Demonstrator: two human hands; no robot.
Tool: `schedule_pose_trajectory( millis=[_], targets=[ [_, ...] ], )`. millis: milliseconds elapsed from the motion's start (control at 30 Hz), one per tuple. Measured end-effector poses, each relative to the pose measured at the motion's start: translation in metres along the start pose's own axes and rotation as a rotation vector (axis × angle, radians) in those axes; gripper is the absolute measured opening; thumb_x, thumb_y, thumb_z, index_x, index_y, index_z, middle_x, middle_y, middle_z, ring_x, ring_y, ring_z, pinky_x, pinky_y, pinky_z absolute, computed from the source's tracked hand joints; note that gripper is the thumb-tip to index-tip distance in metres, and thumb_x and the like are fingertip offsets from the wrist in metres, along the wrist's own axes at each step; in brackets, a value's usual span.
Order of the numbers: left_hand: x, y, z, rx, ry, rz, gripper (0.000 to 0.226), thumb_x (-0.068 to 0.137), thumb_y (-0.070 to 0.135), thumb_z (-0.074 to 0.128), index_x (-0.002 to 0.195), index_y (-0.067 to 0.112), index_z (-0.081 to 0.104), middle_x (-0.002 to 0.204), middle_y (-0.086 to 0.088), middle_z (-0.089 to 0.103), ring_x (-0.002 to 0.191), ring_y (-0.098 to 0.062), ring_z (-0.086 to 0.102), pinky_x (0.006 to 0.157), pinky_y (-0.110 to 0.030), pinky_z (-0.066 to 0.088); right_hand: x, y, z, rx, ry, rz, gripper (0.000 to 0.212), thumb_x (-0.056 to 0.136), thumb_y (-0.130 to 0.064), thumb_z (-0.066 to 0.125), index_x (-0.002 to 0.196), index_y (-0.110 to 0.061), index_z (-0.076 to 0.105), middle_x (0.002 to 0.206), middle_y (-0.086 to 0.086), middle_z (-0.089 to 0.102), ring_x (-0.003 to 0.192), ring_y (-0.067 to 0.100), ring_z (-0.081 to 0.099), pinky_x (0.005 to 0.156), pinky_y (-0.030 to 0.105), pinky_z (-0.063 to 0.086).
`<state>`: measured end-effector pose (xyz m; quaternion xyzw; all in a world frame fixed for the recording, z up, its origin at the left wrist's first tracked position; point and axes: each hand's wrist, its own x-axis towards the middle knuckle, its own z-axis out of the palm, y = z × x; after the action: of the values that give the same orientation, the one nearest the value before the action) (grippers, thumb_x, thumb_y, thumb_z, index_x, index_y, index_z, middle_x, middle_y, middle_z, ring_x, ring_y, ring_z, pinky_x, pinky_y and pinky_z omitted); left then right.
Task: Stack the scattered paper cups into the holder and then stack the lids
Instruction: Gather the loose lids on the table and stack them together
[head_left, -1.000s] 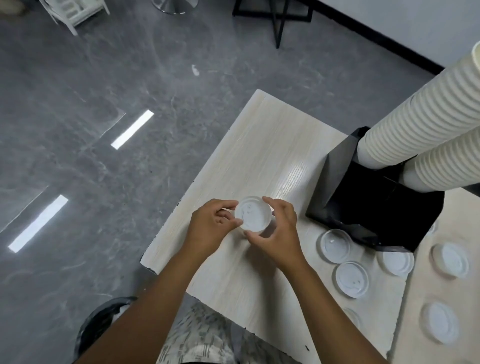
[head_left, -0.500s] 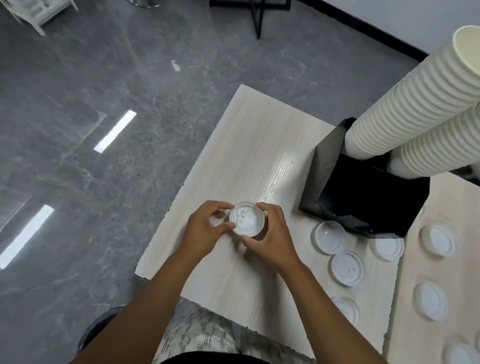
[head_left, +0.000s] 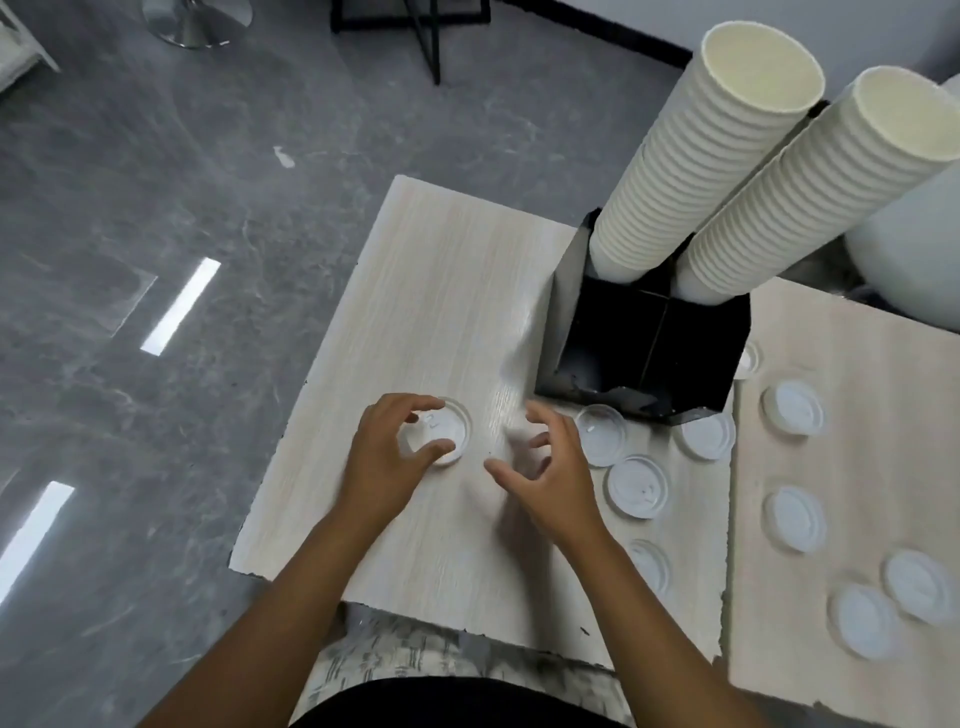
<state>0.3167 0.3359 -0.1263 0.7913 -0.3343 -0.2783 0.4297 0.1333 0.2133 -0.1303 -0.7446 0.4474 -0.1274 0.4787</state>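
Lid (head_left: 439, 434) apparently gripped by left hand (head_left: 387, 457), right hand (head_left: 550, 475) apart

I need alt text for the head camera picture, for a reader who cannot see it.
A person's left hand grips a white lid on a pale wooden table, while the right hand hovers open beside it. More lids lie scattered to the right, near a black holder with two tall cup stacks.

the left hand (head_left: 387, 457) curls over a white lid (head_left: 441, 431) lying on the pale surface (head_left: 441, 291); the right hand (head_left: 550, 467) hovers beside it, spread, holding nothing. two tall cup stacks (head_left: 691, 171) lean from the black holder (head_left: 644, 353) near the surface's far edge.
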Motion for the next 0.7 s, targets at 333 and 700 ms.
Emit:
schedule_pose_trajectory(
  millis=[333, 700],
  targets=[
    [-0.006, 0.055, 0.117, -0.005, -0.237, 0.134, 0.060, 0.080, 0.027, 0.089, 0.127, 0.044, 0.057, 0.128, 0.020, 0.059, 0.110, 0.001, 0.058, 0.085, -0.008, 0.042, -0.047, 0.074, -0.103, -0.029, 0.277, 0.120, 0.075, 0.077, -0.035, 0.089, 0.139, -0.037, 0.047, 0.133, -0.019, 0.045, 0.116, 0.007, 0.052, 0.097, 0.028, 0.053],
    [0.007, 0.057, 0.183, 0.123, -0.196, 0.116, 0.082, 0.071, 0.020, 0.094, 0.140, 0.032, 0.051, 0.130, 0.012, 0.051, 0.119, -0.011, 0.051, 0.104, -0.038, 0.049, -0.023, 0.135, -0.124, -0.192, 0.049, 0.074, 0.095, 0.067, -0.047, 0.089, 0.147, -0.025, 0.043, 0.139, -0.008, 0.039, 0.128, 0.016, 0.037, 0.109, 0.038, 0.040]
  ],
)
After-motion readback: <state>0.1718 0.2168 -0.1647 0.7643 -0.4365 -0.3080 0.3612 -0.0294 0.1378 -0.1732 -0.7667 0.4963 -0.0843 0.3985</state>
